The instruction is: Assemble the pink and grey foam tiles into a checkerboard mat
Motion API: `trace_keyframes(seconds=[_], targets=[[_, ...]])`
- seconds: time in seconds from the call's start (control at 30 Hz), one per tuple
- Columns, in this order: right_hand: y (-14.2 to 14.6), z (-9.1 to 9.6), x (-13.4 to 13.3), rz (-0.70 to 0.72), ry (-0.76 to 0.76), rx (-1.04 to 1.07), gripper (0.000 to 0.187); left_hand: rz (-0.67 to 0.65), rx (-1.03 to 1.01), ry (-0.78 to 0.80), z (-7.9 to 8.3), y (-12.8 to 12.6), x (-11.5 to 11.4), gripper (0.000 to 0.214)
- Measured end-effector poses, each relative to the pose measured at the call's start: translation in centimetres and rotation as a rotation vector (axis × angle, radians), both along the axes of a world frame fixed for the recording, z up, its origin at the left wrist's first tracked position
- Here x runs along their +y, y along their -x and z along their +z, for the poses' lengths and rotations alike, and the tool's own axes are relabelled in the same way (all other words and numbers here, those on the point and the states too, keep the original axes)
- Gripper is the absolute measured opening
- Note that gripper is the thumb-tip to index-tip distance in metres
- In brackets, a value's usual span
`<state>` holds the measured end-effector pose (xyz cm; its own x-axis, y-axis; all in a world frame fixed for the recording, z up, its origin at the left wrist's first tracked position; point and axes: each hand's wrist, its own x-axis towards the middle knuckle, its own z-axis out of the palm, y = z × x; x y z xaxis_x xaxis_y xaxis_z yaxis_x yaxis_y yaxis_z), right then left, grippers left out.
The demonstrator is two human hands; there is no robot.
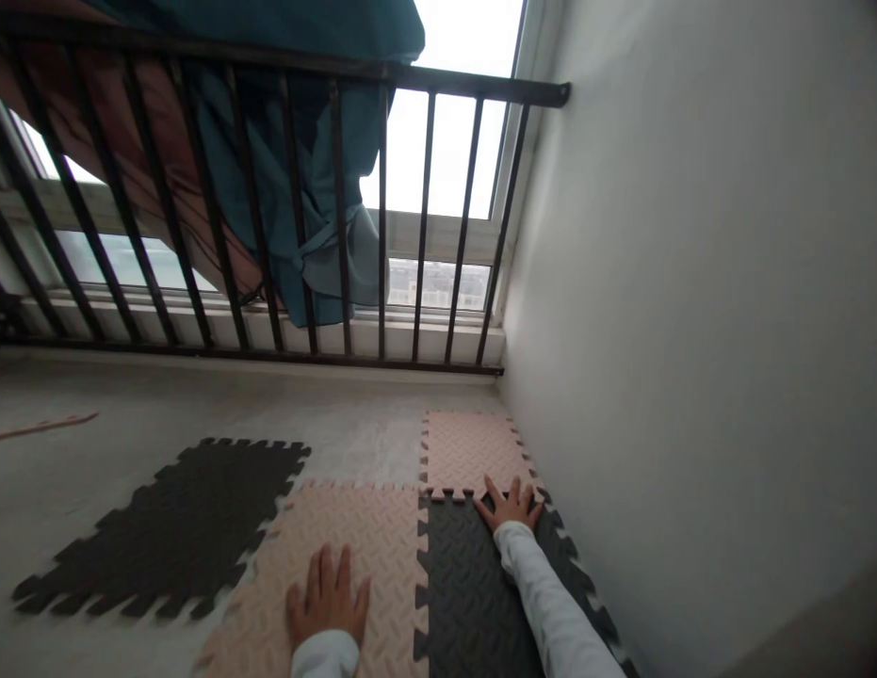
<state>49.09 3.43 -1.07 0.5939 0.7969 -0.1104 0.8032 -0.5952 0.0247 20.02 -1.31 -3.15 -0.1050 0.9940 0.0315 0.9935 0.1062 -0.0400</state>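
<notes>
My left hand (328,598) lies flat with fingers spread on a pink foam mat tile (381,546) with jigsaw edges. Fingers apart, my right hand (510,508) presses at the seam where a black foam mat tile (466,584) meets a smaller-looking pink foam mat tile (473,443) beyond it. The near pink tile and the black tile sit side by side, their toothed edges meeting. Left of them, a separate black foam mat tile (170,527) rests on the floor, its teeth showing all round.
A white wall (692,330) runs along the right side of the tiles. Ahead stands a dark metal railing (339,356) before windows, with teal cloth (303,169) and pink cloth (170,179) hanging there. A thin pink strip (46,426) lies on the grey floor (233,395) at left.
</notes>
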Motion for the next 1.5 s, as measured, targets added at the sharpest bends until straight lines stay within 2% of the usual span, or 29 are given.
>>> trace_keyframes(seconds=[0.2,0.43,0.67,0.77,0.93,1.0,1.2,1.3,1.5], targets=[[-1.9,-0.5,1.9,0.053,0.027,-0.014,0.071,0.015,0.002,-0.012,0.5,-0.3,-0.1,0.052],[-2.2,-0.4,2.1,0.116,0.055,-0.075,0.07,0.02,-0.02,-0.012,0.6,-0.4,-0.1,0.051],[-1.7,0.5,2.9,0.061,0.134,0.06,0.069,0.027,-0.045,0.017,-0.1,-0.3,0.2,0.053],[-1.0,0.7,2.9,0.088,0.156,0.088,0.074,0.019,-0.058,0.001,0.0,-0.3,0.1,0.053],[0.5,0.6,2.2,0.262,0.131,0.038,0.081,0.023,-0.048,0.037,0.4,-0.4,0.0,0.053],[1.0,0.8,2.2,0.284,0.157,0.021,0.083,0.016,-0.064,0.012,0.7,-0.4,-0.1,0.053],[3.2,0.9,2.6,0.352,0.181,0.035,0.069,0.02,-0.076,-0.051,0.9,-0.5,-0.4,0.051],[4.3,1.1,2.9,0.371,0.21,0.044,0.074,0.015,-0.095,-0.048,0.9,-0.5,-0.4,0.052],[7.0,1.4,3.2,0.514,0.202,0.064,0.072,0.02,-0.127,-0.05,0.8,-0.5,-0.3,0.052]])
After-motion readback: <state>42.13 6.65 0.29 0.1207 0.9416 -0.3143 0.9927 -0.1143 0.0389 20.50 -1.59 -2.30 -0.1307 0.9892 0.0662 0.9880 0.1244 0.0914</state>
